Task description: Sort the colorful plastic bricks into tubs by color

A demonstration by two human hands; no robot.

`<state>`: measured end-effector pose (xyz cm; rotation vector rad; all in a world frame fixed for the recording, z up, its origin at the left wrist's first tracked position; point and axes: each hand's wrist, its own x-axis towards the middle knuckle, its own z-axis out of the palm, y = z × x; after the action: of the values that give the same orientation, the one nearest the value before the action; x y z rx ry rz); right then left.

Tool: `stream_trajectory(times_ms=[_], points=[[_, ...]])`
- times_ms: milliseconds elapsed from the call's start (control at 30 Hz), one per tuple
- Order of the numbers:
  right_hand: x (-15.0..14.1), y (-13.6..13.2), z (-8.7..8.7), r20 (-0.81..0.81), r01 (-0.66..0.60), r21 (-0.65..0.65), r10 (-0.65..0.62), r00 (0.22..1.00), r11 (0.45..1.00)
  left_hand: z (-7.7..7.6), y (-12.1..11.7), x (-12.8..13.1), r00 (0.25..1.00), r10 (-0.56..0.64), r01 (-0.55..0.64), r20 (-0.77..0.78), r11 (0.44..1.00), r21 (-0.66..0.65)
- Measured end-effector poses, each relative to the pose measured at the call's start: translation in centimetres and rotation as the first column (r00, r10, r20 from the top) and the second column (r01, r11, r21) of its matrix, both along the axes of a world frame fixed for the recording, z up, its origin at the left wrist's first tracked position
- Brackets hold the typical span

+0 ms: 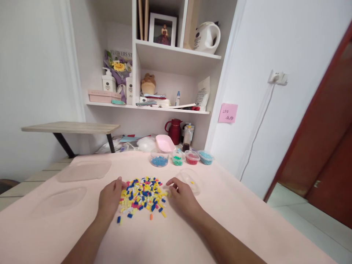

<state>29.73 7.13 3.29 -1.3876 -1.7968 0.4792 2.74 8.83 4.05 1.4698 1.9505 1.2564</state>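
A loose pile of small plastic bricks (144, 192), in yellow, navy, white, pink and a few orange, is spread on the pink table (143, 242). At the pile's left edge rests my left hand (109, 197), its fingers extended beside the pieces and partly hidden behind the hand. On the opposite edge is my right hand (183, 196), with index finger and thumb apart and nothing visible between them. Just behind my right hand lies a clear, shallow plastic container (196, 183) with one or two yellow pieces in it. An orange brick (151, 217) sits alone in front of the pile.
Tubs of blue pieces (160, 161), green pieces (177, 160), red pieces (192, 158) and light-blue pieces (205, 157) stand at the back. Behind them are a pink tray (165, 143) and a dark-red jug (175, 132). Clear lids (85, 171) lie at left.
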Motion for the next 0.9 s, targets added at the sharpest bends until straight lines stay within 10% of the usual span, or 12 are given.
stream_trajectory(times_ms=[400,900], points=[[-0.8,-0.7,-0.5,0.381,0.001,-0.008,0.002,0.925,1.000,0.0,0.2,0.1,1.000,-0.015,0.015,-0.017,1.000,-0.016],[-1.2,-0.9,-0.5,0.380,0.026,0.061,-0.047,0.924,0.998,-0.1,0.1,0.2,0.999,-0.024,0.024,-0.033,1.000,-0.007]])
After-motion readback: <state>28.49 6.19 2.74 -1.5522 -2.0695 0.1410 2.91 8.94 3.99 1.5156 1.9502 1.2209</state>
